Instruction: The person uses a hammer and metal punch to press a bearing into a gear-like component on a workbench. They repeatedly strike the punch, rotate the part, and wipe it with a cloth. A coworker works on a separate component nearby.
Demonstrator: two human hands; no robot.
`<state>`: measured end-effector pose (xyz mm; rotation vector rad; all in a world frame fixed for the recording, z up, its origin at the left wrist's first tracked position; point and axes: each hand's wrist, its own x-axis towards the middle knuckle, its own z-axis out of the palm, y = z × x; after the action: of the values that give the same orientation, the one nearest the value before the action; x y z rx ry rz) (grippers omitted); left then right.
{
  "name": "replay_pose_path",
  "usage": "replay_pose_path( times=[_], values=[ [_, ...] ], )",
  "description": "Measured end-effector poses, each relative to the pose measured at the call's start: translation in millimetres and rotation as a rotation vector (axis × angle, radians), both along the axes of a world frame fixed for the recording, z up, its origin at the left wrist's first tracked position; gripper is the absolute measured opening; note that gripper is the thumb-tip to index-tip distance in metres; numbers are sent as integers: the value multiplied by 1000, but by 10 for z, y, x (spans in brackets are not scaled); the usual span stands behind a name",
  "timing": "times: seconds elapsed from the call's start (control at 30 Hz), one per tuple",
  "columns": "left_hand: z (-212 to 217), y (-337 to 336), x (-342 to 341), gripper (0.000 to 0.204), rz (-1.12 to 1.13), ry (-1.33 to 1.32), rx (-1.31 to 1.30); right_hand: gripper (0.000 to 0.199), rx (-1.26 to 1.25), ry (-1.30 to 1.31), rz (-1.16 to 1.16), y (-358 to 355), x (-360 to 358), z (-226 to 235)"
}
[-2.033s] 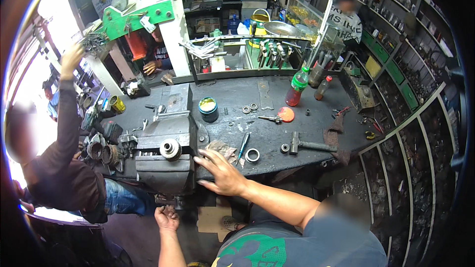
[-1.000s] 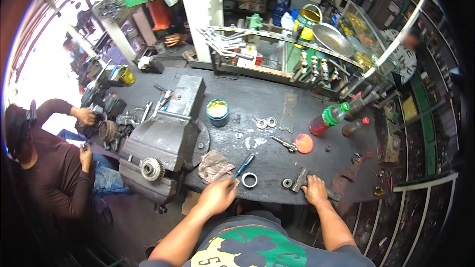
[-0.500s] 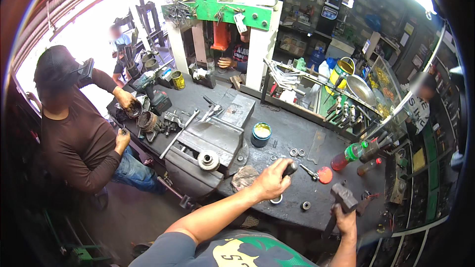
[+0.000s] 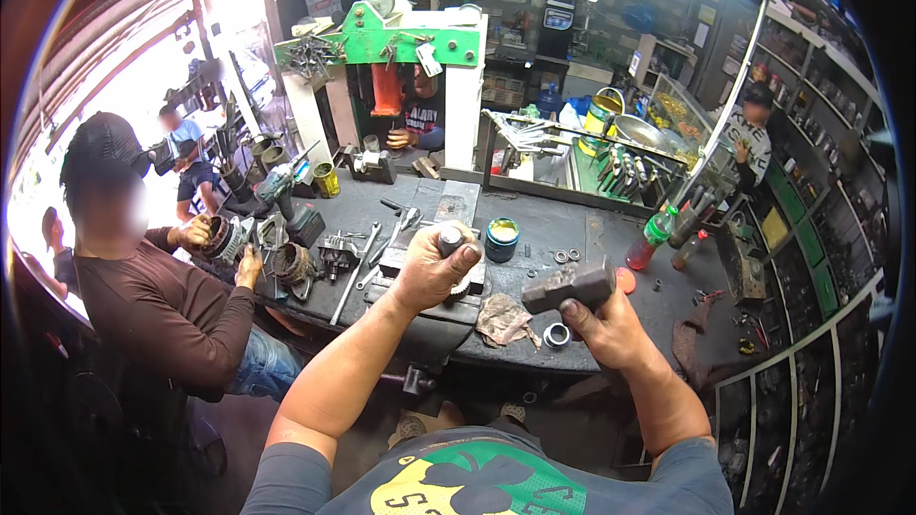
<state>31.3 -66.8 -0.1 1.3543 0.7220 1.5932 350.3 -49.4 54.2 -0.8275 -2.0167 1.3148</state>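
At the near edge of the dark, greasy tabletop [image 4: 572,229], the left hand [image 4: 431,272] is gripping a short grey metal cylinder [image 4: 449,239] over the grey steel vise [image 4: 434,310]. The right hand [image 4: 596,319] is clenching a blocky steel hammer [image 4: 570,287]; a glancing blow could be catching fingers.

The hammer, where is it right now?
In the head view the hammer is raised in the right hand, right of centre, above the workbench edge, over the metal ring and crumpled rag.
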Motion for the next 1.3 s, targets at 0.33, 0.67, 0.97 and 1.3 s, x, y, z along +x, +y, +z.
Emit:
replay_pose_path(
  times=[0.33,0.67,0.97,1.3],
  values=[
    [-28,73,-63,28,13,129,-60,37,377,-52,137,-123,-354,950],
    [-72,155,-131,40,33,137,1,46,640,-552,250,154,-1262,1772],
    [-31,93,-87,37,-59,96,55,43,624,-667,261,61,-1456,1660],
    [-39,124,-98,36,-52,136,-58,31,785,-268,101,116,-1405,2059]
  ],
)
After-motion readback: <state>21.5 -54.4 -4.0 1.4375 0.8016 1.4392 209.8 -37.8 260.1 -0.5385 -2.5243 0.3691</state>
